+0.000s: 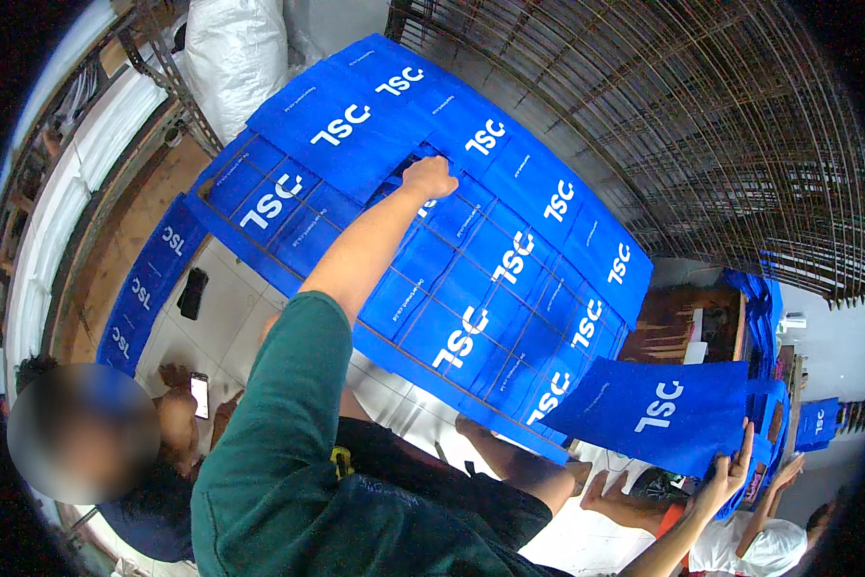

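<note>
At right, a blue panel (651, 412), likely light, soft, is corner-gripped by the right hand (728, 473); left hand (430, 178) clenched, contents unclear.

A pale, square-tiled floor (235, 306) is spreading below, and tall, rust-brown wire-mesh racks (663, 125) are filling the upper right. A plain grey wall (844, 361) is showing behind, while a dark metal shelf frame (178, 88) is standing at left.

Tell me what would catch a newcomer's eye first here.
First, the broad spread of blue printed sheets filling the centre, with the left hand curled over it. Next, the single blue sheet at lower right, its edge held by the right hand. Then the rusty wire grids at upper right.
</note>
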Demonstrator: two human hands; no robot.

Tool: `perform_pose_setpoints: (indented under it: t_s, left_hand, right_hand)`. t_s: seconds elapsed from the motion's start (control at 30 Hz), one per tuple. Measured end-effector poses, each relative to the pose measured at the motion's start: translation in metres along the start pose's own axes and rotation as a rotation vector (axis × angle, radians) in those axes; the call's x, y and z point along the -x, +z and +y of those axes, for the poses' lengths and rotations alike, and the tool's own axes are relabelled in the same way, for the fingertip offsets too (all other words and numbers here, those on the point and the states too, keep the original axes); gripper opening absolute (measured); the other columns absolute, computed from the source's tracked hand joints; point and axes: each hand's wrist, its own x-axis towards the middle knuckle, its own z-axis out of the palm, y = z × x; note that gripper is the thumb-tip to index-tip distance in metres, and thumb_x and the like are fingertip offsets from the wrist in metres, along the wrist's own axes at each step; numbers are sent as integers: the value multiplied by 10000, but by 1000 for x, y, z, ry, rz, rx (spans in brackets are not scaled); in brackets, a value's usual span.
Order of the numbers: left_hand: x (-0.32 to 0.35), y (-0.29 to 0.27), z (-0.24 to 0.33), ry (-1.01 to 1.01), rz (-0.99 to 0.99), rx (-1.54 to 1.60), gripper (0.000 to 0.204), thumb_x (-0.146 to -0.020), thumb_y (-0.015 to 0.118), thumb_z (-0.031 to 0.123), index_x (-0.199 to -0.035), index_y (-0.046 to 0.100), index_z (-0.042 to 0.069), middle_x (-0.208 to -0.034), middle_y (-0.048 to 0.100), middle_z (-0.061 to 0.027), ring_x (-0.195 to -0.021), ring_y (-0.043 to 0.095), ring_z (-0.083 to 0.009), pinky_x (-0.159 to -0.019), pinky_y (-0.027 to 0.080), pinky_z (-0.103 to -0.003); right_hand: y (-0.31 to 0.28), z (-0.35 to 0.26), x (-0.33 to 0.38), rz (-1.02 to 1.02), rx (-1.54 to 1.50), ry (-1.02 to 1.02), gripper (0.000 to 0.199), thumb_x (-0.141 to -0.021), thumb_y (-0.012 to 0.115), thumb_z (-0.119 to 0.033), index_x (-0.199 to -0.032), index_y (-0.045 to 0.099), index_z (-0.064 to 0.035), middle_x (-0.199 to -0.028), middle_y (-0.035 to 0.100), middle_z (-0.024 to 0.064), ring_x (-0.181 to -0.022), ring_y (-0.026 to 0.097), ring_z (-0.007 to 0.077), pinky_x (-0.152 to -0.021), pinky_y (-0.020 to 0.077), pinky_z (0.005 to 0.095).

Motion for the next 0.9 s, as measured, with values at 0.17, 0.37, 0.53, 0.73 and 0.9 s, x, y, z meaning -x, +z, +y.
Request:
perform_pose_setpoints:
  t_s: [0.17,0.37,0.53,0.73,0.9]
  left_hand:
    - [4,-11,0,57,-67,-34,349,-750,532,252,-996,610,18,-1070,595,-220,-1004,575,-364,-871,452,-460]
    - [9,0,-5,97,-98,-124,441,-785,517,276,-1129,524,-1,-1154,563,-197,-1079,542,-339,-887,455,-424]
    - [15,-9,-6,79,3,-53,433,-767,569,338,-1055,549,17,-1083,576,-222,-986,579,-360,-831,473,-457]
    - [99,-48,30,202,160,-119,444,-706,634,447,-962,607,85,-960,640,-130,-869,624,-306,-709,506,-426]
    - [242,-54,36,773,-1741,714,555,-796,689,285,-1246,471,45,-1084,590,-121,-919,590,-180,-736,499,-311]
  right_hand:
    - [10,-4,-3,18,3,13,635,-712,451,58,-1340,378,3,-1201,532,39,-625,379,0,-555,317,129]
    - [21,-11,-6,-16,0,40,650,-711,518,-2,-1339,352,34,-1270,487,119,-946,496,134,-836,380,241]
    - [34,-24,-6,-41,-111,11,652,-719,542,-3,-1335,337,55,-1276,484,143,-1058,534,182,-923,405,285]
    - [101,-55,-29,-185,-60,-21,674,-723,608,-116,-1316,354,80,-1283,478,161,-1114,491,175,-932,381,283]
    - [222,-105,-82,-355,-279,-144,643,-716,601,-98,-1306,394,57,-1299,469,147,-1058,509,151,-917,380,257]
